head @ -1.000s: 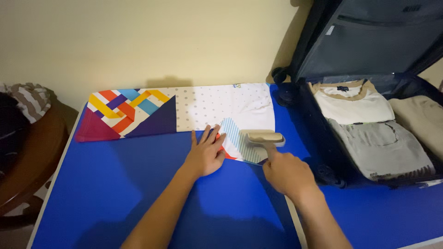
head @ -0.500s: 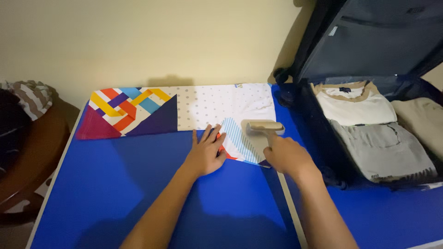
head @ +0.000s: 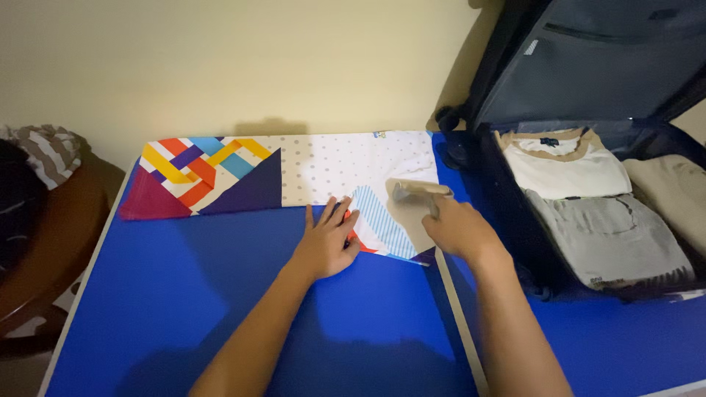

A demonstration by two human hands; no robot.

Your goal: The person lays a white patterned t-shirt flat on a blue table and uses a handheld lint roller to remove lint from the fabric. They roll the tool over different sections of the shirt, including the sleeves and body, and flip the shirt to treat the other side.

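A folded garment [head: 323, 170] with a colourful woven pattern at its left end and a white dotted part at its right lies along the far edge of the blue table [head: 184, 294]. My left hand [head: 328, 241] presses flat on the garment's near edge, beside a striped sleeve flap [head: 379, 220]. My right hand [head: 456, 228] grips the handle of a small beige T-shaped handheld tool [head: 415, 190], whose head rests on the white part of the garment.
An open dark suitcase [head: 515, 220] stands at the right, its lid raised against the wall, with folded shirts [head: 562, 165] and grey clothes [head: 614, 239] inside. A brown wooden chair [head: 51, 242] with striped cloth [head: 51, 143] is at the left.
My right hand has pushed the beige tool away from me, up across the white part of the garment. My left hand has stayed pressed in place.
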